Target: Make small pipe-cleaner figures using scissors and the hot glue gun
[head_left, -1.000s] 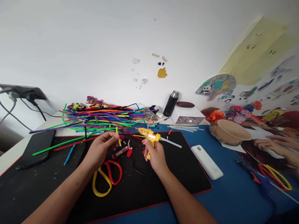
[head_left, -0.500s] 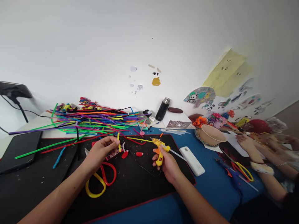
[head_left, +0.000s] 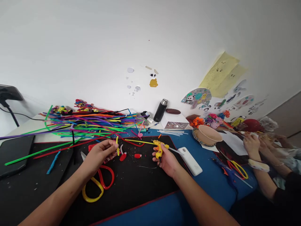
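Between the thumb and fingers of my left hand is a short yellow pipe cleaner, held upright. My right hand is wrapped round a yellow glue gun, its nozzle toward the left and a clear glue stick out of its back. On the black mat between the hands lie two small red pieces, one with a pale curved strip. Scissors with red and yellow handles rest under my left forearm. A long yellow pipe cleaner lies just beyond the glue gun.
Many coloured pipe cleaners are heaped along the wall. A black flask stands behind the mat, glue sticks before it. Right of my hand lies a white power bank; farther right are a bowl, a blue glue gun and another person's hands.
The view has shifted slightly, moving the table things a little left in the picture. Both hands keep their hold on the pipe cleaner and the glue gun.
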Demonstrator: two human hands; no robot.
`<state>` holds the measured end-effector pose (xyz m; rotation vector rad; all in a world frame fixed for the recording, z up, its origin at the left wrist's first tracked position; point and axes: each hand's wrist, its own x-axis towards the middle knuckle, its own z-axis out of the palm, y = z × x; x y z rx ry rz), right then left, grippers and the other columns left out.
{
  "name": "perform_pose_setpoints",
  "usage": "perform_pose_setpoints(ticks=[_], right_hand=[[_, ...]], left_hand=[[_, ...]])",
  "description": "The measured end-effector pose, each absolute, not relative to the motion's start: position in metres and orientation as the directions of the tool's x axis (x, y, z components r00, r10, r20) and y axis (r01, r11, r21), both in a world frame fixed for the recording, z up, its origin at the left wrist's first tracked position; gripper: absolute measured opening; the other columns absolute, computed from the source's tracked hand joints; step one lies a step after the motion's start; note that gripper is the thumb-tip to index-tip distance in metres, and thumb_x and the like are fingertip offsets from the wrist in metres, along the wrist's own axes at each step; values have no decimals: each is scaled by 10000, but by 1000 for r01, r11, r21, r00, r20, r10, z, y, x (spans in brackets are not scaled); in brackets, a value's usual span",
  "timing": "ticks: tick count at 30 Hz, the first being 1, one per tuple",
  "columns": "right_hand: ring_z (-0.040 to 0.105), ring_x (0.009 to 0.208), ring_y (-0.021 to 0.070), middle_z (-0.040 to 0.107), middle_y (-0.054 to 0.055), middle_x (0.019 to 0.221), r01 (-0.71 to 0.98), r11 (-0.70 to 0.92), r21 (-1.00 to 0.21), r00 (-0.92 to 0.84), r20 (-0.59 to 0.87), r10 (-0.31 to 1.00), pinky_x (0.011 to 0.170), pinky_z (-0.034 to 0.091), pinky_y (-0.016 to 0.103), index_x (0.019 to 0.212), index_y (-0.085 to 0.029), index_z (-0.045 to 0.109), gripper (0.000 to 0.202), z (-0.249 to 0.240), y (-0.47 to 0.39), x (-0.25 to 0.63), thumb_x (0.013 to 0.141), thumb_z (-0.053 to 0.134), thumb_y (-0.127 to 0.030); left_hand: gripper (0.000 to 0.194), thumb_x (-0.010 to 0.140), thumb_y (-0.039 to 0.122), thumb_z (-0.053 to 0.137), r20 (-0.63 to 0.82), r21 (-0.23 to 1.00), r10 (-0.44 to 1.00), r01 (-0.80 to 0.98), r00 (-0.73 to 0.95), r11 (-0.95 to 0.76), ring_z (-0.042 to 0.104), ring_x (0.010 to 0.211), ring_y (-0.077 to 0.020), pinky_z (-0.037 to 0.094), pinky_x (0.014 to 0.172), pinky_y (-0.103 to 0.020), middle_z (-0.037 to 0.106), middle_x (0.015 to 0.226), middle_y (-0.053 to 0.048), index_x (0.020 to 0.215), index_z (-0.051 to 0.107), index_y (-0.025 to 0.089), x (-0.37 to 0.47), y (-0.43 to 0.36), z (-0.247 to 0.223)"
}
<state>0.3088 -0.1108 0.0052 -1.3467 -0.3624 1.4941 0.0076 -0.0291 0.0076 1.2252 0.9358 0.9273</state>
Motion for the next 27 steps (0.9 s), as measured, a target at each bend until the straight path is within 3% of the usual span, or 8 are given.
perform_pose_setpoints(ticks=[5,10,13,16,19,23,27], right_hand=[[704,553,125,755,71,818,-303,-501,-811,155,-560,814,438,391,166,1080,-144,673,481,6,-109,316,1083,441,-565],[706,491,159,767,96,783,25,-512,-858,208,-497,843,361,382,184,1074,-129,659,520,1,-118,327,1048,487,-619],[689,447,147,755,66,733,213,-490,-845,213,-449,868,335,365,179,981,-153,653,485,-2,-120,334,1045,499,-608],[626,380,117,673,4,545,360,-481,-799,232,-423,876,338,327,161,848,-173,633,450,-1,-120,340,1041,536,-568],[534,315,106,532,-51,388,410,-476,-778,205,-430,879,333,286,169,747,-180,634,464,5,-125,339,1010,589,-560],[467,320,103,469,-83,387,399,-456,-796,68,-470,880,354,250,193,754,-186,638,484,17,-142,322,966,591,-619],[385,345,77,458,-101,411,339,-318,-885,-4,-340,940,423,276,201,831,-172,662,499,29,-148,291,917,628,-663]], left_hand=[[451,745,601,848,-76,991,932,-79,355,111,509,524,-127,360,511,-233,637,621,12,789,644,201,7,-29,7],[441,723,577,868,-109,979,927,-125,358,163,520,517,-127,353,514,-237,660,632,6,790,644,203,8,-30,8],[429,712,556,883,-112,974,924,-145,365,175,527,523,-124,363,523,-238,667,639,4,780,655,199,8,-31,9],[427,691,542,903,-116,968,921,-164,371,188,536,537,-125,385,540,-238,661,635,6,763,663,196,10,-31,10],[414,685,530,908,-123,963,920,-180,373,202,542,545,-129,386,539,-238,656,629,4,749,671,197,10,-32,11],[391,678,500,918,-128,954,910,-200,394,221,545,553,-130,394,539,-238,647,630,5,747,685,195,10,-33,11],[392,649,481,944,-120,940,897,-241,424,240,548,572,-134,419,550,-247,634,634,1,744,701,189,13,-35,14]])
